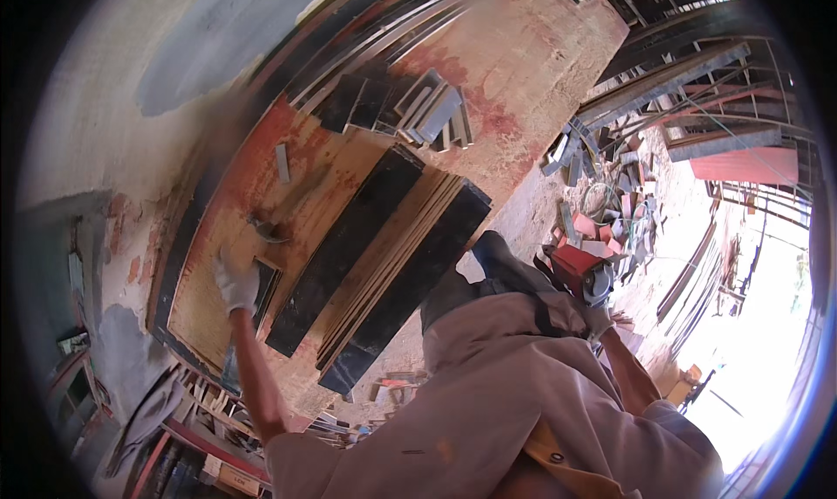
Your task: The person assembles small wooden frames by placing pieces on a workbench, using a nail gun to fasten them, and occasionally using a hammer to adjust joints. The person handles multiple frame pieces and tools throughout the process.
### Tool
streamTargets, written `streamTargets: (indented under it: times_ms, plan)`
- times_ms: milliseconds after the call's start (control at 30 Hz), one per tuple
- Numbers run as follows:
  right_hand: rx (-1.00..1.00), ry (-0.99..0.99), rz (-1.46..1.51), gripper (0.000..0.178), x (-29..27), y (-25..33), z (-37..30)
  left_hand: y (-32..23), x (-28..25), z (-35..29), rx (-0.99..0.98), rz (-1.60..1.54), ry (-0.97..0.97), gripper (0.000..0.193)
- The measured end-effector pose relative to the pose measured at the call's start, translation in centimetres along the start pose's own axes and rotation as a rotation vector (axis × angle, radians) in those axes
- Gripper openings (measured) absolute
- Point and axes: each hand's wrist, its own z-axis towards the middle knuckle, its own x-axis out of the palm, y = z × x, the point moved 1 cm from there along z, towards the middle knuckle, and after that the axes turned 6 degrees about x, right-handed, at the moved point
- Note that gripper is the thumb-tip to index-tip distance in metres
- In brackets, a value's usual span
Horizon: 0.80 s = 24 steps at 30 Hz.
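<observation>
My left hand (pixel 236 283), in a pale glove, reaches over the left end of a wooden workbench (pixel 523 63), its fingers apart and a little blurred. Just beyond it lies what looks like a hammer (pixel 267 229) with a wooden handle. Beside that hand is a small dark-faced board (pixel 268 286). My right hand (pixel 596 319), also gloved, is down at my right side, closed on a red and grey power tool (pixel 578 264); its exact kind is unclear. Between the hands, long black-faced boards (pixel 349 246) and a stack of thin wooden strips (pixel 392 259) lie on the bench.
Cut offcuts (pixel 432 111) are piled farther along the bench, with a small grey strip (pixel 282 162) nearer. Scrap pieces (pixel 610 211) litter the floor at right, below a metal rack (pixel 724 142). A plastered wall (pixel 113 142) stands behind the bench.
</observation>
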Motion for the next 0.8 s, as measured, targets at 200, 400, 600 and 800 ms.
streamTargets:
  times_ms: [200, 400, 600, 800]
  plan:
    - [0.130, 0.116, 0.145, 0.031, -1.9, 1.3, 1.5, -27.7, 6.1, 14.4, 0.335, -0.149, -0.286, 0.069]
    - [0.094, -0.072, 0.256, 0.034, -2.1, -1.2, 0.9, -37.7, 14.0, 21.8, 0.212, 0.296, 0.054, 0.070]
    - [0.103, -0.127, 0.376, 0.030, -1.3, -6.1, 1.5, -36.2, 11.5, 20.5, 0.156, 0.130, -0.022, 0.055]
    - [0.135, -0.095, 0.500, 0.022, 0.6, -12.0, 5.0, -39.1, 0.8, 9.7, 0.275, -0.199, -0.123, 0.065]
